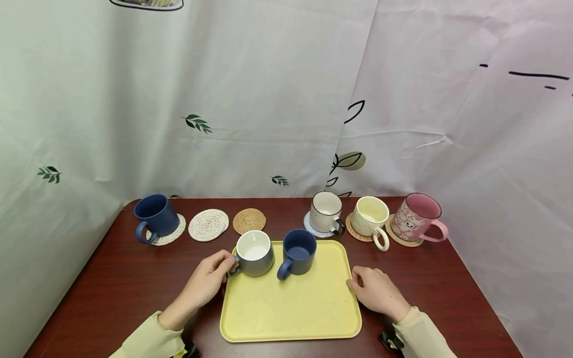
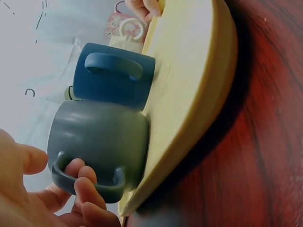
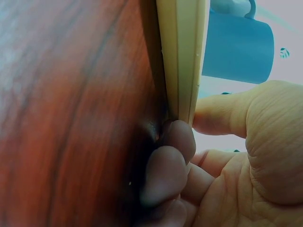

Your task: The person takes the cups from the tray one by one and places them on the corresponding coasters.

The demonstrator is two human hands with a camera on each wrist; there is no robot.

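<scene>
A yellow tray lies on the table with two mugs near its far edge. My left hand is at the tray's far left corner, fingers curled through the handle of a grey mug with a white inside. Just right of it stands a dark blue mug, upright, its handle toward me. At the tray's right side, my right hand grips the rim. The right wrist view shows the thumb on the tray's upper side and the fingers by its underside.
Along the back stand another blue mug, a white mug with a dark handle, a cream mug and a pink mug, all on coasters. A pale coaster and a brown woven coaster lie bare. Behind hangs a white curtain.
</scene>
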